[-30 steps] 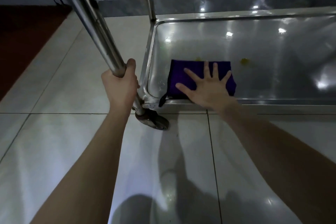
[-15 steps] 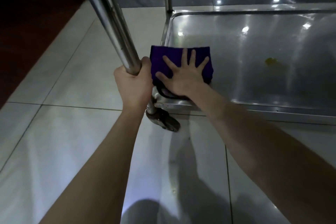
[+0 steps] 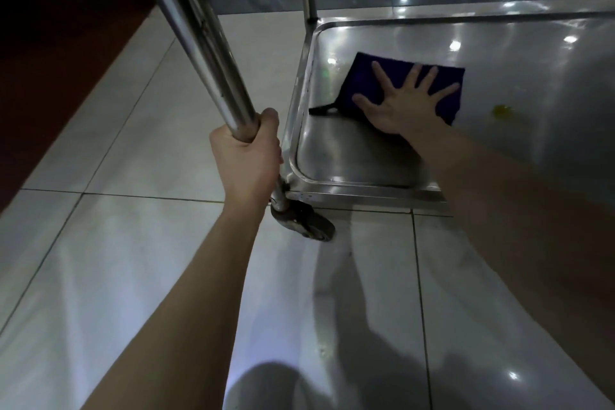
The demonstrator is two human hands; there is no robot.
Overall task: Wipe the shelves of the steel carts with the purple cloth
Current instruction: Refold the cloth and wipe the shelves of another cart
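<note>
On the tiled floor (image 3: 133, 243) stands the cart's caster wheel (image 3: 311, 226). Just above it, the left hand (image 3: 246, 160) is wrapped tight around the steel cart post (image 3: 206, 43). Farther right, the right hand (image 3: 402, 100) presses flat with its fingers spread on the purple cloth (image 3: 358, 79), which lies on the bottom shelf (image 3: 349, 156) near its left rim. A yellow spot (image 3: 501, 111) sits to the cloth's right.

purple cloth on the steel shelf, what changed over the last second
The right hand slid the folded purple cloth to the left rim of the steel cart shelf, then deeper in, away from the front rim. Unchanged: that hand presses flat on the cloth, the left hand grips the steel upright post, and the yellow spot remains unwiped.
</note>
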